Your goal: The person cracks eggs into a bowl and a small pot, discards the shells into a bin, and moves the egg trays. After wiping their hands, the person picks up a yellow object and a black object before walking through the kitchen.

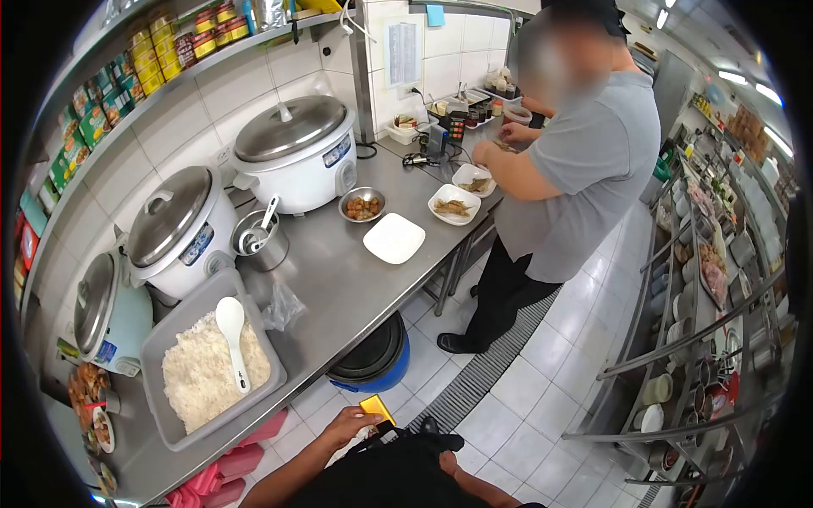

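Note:
At the bottom of the head view, my left hand (345, 426) is closed around a small flat yellow rectangular object (378, 409), held just in front of my black clothing. My right hand (448, 463) hangs low against my dark clothes, its fingers mostly hidden. Nearest on the steel counter (326, 296) is a grey plastic tub (277, 372) of cooked rice (193, 372), with a white rice paddle (230, 330) lying on top. Further along sit a white square plate (395, 239) and a metal bowl (362, 205) of orange-brown food chunks.
Large rice cookers (292, 148) line the wall. A steel pot (262, 241) holds ladles. A co-worker (584, 152) in a grey shirt stands at the counter's far end, near bowls of food (455, 205). A blue lidded bin (373, 356) stands below; shelving (677, 339) is at right.

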`<control>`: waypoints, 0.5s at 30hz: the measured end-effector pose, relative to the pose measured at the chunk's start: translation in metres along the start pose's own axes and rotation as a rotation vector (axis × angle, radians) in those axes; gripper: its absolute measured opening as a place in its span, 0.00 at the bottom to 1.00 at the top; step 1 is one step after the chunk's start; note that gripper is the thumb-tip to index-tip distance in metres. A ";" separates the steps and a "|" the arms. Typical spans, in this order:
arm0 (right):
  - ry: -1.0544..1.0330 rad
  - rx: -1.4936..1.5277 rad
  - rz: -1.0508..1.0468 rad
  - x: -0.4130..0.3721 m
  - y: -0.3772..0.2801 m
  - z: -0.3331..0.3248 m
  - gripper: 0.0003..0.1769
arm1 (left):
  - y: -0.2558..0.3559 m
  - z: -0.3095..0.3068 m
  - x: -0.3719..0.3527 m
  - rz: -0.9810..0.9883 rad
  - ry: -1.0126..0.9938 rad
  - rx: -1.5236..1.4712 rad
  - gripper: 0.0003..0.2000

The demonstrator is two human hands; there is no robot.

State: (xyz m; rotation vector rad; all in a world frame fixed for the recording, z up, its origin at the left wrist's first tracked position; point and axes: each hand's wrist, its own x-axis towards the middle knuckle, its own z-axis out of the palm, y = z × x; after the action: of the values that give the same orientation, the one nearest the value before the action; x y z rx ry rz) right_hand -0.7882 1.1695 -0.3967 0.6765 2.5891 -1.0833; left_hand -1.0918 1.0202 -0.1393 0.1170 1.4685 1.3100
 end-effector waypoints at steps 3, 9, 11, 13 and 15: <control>-0.060 -0.119 -0.006 0.006 0.000 -0.006 0.19 | 0.003 -0.004 -0.006 -0.002 0.012 -0.036 0.16; -0.208 -0.379 0.070 0.005 -0.009 -0.023 0.17 | 0.003 -0.002 -0.006 -0.012 0.044 -0.117 0.17; -0.158 -0.421 0.090 0.005 -0.012 -0.026 0.19 | 0.007 0.002 -0.007 -0.027 0.026 -0.129 0.18; -0.154 -0.388 0.120 0.003 -0.013 -0.030 0.19 | 0.000 0.001 0.000 0.022 0.026 -0.066 0.19; -0.148 -0.349 0.152 -0.001 -0.016 -0.034 0.19 | -0.003 -0.001 0.004 0.008 0.019 -0.074 0.19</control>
State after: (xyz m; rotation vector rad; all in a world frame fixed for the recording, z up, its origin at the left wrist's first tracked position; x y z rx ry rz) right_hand -0.7975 1.1842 -0.3632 0.6652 2.4644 -0.5905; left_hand -1.0923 1.0215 -0.1447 0.0624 1.4347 1.3741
